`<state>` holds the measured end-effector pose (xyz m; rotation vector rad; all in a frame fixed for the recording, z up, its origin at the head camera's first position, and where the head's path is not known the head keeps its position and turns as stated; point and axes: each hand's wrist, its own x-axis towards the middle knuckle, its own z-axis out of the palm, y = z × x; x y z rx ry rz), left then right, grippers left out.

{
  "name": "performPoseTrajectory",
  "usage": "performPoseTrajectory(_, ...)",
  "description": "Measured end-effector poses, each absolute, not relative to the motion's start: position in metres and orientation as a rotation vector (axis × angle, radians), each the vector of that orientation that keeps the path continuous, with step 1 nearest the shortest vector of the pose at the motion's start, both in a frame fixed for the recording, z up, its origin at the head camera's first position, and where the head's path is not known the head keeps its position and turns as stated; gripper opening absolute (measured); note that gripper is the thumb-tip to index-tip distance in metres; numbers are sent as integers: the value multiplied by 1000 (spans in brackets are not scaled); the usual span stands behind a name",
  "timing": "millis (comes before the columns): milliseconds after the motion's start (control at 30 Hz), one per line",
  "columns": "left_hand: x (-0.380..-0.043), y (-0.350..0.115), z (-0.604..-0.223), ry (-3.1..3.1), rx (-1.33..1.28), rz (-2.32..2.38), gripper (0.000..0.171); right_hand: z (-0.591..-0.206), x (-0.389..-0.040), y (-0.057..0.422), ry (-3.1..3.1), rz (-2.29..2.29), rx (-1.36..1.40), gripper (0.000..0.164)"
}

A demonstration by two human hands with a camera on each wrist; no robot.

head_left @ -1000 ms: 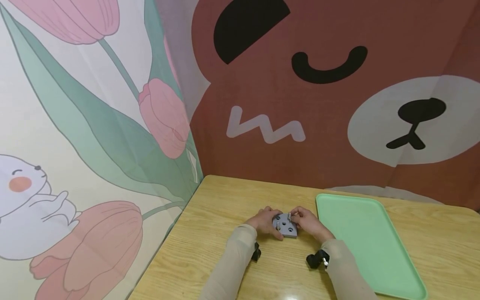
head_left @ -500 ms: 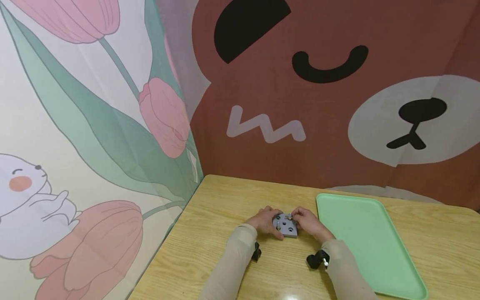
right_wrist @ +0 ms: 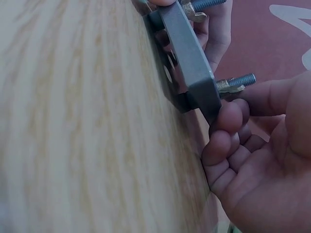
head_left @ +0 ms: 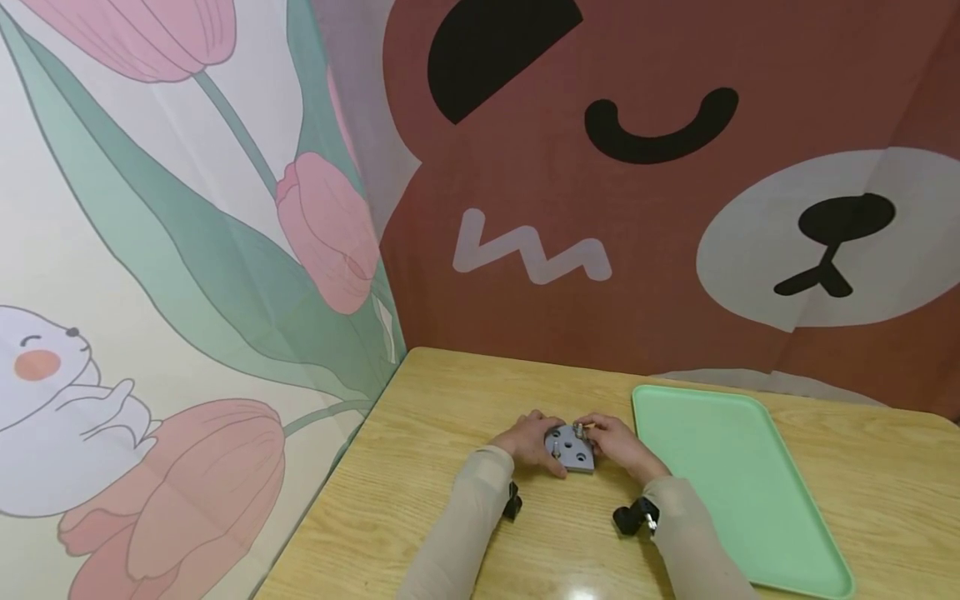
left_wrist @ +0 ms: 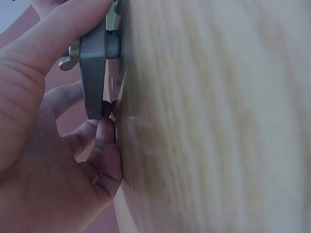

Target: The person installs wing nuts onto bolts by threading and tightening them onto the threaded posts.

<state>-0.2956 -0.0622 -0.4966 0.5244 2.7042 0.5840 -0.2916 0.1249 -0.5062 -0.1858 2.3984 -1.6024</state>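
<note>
A grey metal plate (head_left: pixel 567 461) with several holes and one curved side is held just over the table. Two bolts stand up through it, each with a brass-coloured wing nut. My left hand (head_left: pixel 528 442) grips the plate's curved left side, thumb near and fingers far. My right hand (head_left: pixel 617 443) pinches the wing nut (right_wrist: pixel 227 87) on the far right bolt (right_wrist: pixel 244 80), its other fingers curled by the plate's edge. The second wing nut (left_wrist: pixel 71 57) sits near my left thumb. Beneath the plate a round knurled bolt head (left_wrist: pixel 113 44) shows close to the tabletop.
A light green tray (head_left: pixel 735 492) lies to the right of my right arm on the wooden table (head_left: pixel 450 400). Printed cloths hang behind the table (head_left: pixel 525 325) and along its left side (head_left: pixel 225 250). Black camera mounts (head_left: pixel 633 518) sit at both wrists.
My right fingertips have shifted slightly at the far bolt, and its wing nut shows at a different angle. The left hand and the plate stay in place.
</note>
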Motion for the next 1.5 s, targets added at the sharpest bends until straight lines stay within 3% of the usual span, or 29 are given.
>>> performPoseTrajectory(233, -295, -62, -495, 2701, 511, 588, 84, -510, -292, 125, 2478, -1545, -251, 29)
performPoseTrajectory(433, -294, -62, -494, 2691, 514, 597, 82, -515, -293, 125, 2514, -1529, -229, 11)
performPoseTrajectory(567, -295, -62, -496, 2688, 508, 600, 82, -515, -293, 125, 2508, -1541, -199, 8)
performPoseTrajectory(767, -296, -62, -498, 2695, 506, 585, 83, -511, -292, 125, 2384, -1668, -149, 20)
performPoseTrajectory(933, -297, -62, -499, 2704, 500, 582, 83, -512, -292, 126, 2411, -1633, -171, 14)
performPoseTrajectory(1100, -297, -62, -500, 2702, 491, 581, 82, -514, -292, 127, 2481, -1566, -236, 29)
performPoseTrajectory(1300, -298, -62, -501, 2695, 504, 587, 81, -516, -293, 127, 2506, -1562, -251, 14)
performPoseTrajectory(1500, -296, -62, -499, 2689, 501, 611, 82, -515, -293, 126, 2498, -1562, -198, 8)
